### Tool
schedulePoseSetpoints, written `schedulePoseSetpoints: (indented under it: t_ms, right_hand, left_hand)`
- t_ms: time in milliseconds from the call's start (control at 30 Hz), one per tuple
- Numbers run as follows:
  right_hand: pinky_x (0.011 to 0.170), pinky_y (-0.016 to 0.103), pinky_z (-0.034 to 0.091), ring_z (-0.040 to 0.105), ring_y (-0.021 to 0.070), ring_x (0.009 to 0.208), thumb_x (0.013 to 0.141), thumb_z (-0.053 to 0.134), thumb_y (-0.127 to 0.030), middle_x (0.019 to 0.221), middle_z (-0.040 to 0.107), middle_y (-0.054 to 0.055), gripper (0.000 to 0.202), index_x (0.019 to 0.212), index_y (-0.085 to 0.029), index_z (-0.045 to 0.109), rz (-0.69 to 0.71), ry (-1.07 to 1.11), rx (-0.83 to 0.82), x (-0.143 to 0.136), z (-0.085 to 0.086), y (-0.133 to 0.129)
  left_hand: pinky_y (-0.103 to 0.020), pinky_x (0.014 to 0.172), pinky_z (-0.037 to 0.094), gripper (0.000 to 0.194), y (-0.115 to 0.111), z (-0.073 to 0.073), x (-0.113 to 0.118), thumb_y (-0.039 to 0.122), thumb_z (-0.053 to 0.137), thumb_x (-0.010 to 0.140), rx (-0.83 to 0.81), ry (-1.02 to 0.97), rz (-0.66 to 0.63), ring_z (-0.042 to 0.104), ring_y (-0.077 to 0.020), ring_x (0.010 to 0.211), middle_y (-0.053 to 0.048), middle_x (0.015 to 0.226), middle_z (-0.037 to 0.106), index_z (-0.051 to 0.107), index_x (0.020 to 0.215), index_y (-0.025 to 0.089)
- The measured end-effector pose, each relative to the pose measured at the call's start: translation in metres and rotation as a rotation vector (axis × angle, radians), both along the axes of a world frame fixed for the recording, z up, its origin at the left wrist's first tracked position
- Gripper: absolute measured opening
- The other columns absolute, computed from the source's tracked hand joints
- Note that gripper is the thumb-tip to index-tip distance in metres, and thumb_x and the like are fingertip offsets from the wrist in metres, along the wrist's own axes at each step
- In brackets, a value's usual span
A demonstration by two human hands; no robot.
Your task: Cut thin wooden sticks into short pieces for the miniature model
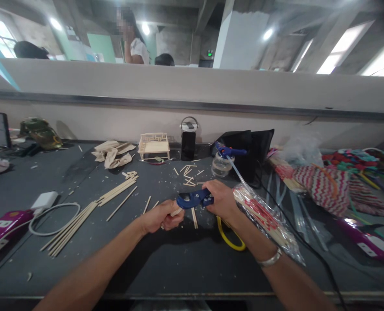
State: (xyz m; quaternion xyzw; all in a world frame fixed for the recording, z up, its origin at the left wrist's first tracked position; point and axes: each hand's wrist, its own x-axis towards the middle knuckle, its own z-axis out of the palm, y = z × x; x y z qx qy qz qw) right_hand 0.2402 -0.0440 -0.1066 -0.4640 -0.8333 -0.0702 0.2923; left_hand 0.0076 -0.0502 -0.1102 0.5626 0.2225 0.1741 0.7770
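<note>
My right hand (222, 199) is wrapped round the handle end of a blue hand cutter (193, 198), held over the near middle of the table. Facing it, my left hand (165, 217) is closed on pale wooden sticks (177, 212), whose ends meet the head of the cutter. How far the jaws are apart cannot be made out. Below the cutter, a pair of wooden sticks (195, 218) lies on the table. A yellow loop (230, 240) shows under my right wrist. Short cut pieces (188, 176) are scattered beyond my hands.
A small wooden stick-built model (153, 146) stands at the back beside a phone (188, 146). A blue glue gun (229, 151) rests on a jar (222, 166). Long sticks (78, 224) lie left, bagged sticks (266, 216) right. Purple power strips (7, 231) flank both sides.
</note>
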Motion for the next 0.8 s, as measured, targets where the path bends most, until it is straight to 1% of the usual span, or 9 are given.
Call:
schedulePoseSetpoints:
  t_ms: [133,267,400,500,600,733,800]
  right_hand:
    - [0.064,0.028,0.037,0.054,0.0198,0.068,0.068,0.057,-0.018,0.072,0.061,0.002,0.012,0.078,-0.022,0.052,-0.024,-0.007,0.02,0.0007,-0.0018,-0.0011]
    - [0.065,0.028,0.037,0.057,0.0205,0.07,0.064,0.06,-0.019,0.074,0.064,0.004,0.017,0.079,-0.022,0.052,-0.059,-0.037,0.024,0.0013,-0.0023,-0.0017]
    - [0.064,0.028,0.038,0.06,0.0206,0.071,0.061,0.062,-0.019,0.076,0.067,0.003,0.02,0.078,-0.022,0.053,-0.083,-0.07,-0.036,0.0009,-0.0026,-0.0008]
    - [0.062,0.027,0.037,0.06,0.0201,0.069,0.065,0.062,-0.021,0.074,0.067,0.003,0.014,0.076,-0.022,0.053,-0.105,-0.083,-0.062,-0.0002,-0.0034,-0.0001]
    - [0.061,0.026,0.036,0.061,0.0192,0.068,0.071,0.061,-0.023,0.072,0.067,0.003,0.008,0.074,-0.022,0.053,-0.114,-0.085,-0.065,-0.0014,-0.0048,0.0003]
    - [0.061,0.027,0.036,0.061,0.0194,0.068,0.072,0.062,-0.023,0.072,0.067,0.003,0.008,0.075,-0.022,0.055,-0.129,-0.123,-0.083,-0.0031,-0.0071,0.0011]
    - [0.059,0.027,0.035,0.062,0.0195,0.066,0.078,0.059,-0.025,0.072,0.068,0.004,0.007,0.073,-0.021,0.055,-0.148,-0.136,-0.083,-0.0043,-0.0079,0.0017]
  left_hand:
    - [-0.021,0.038,0.013,0.055,-0.0011,0.0008,0.0022,0.064,0.044,0.081,-0.005,-0.007,0.01,0.017,-0.0045,0.037,0.009,0.042,0.021,0.035,0.052,0.018]
    - [-0.02,0.037,0.013,0.054,-0.0007,-0.0011,0.0032,0.063,0.044,0.081,-0.052,-0.024,0.014,0.015,-0.0044,0.036,0.009,0.042,0.02,0.035,0.052,0.019]
    - [-0.02,0.036,0.013,0.053,0.0008,-0.0036,0.0033,0.061,0.042,0.084,-0.087,-0.051,-0.004,0.014,-0.0047,0.035,0.01,0.041,0.019,0.036,0.053,0.019]
    - [-0.02,0.035,0.012,0.051,0.0023,-0.004,0.0027,0.058,0.041,0.086,-0.121,-0.059,-0.024,0.013,-0.005,0.035,0.01,0.042,0.019,0.037,0.054,0.018]
    - [-0.02,0.035,0.013,0.05,0.0045,-0.0048,0.0013,0.058,0.041,0.086,-0.141,-0.063,-0.037,0.013,-0.005,0.035,0.01,0.042,0.018,0.039,0.055,0.018]
    - [-0.019,0.034,0.013,0.05,0.0075,-0.0079,0.0004,0.058,0.04,0.085,-0.162,-0.038,-0.053,0.012,-0.0051,0.035,0.01,0.041,0.018,0.039,0.055,0.018]
    - [-0.019,0.034,0.012,0.052,0.0081,-0.009,0.0013,0.06,0.037,0.085,-0.167,-0.024,-0.032,0.012,-0.0051,0.034,0.01,0.041,0.018,0.039,0.055,0.018]
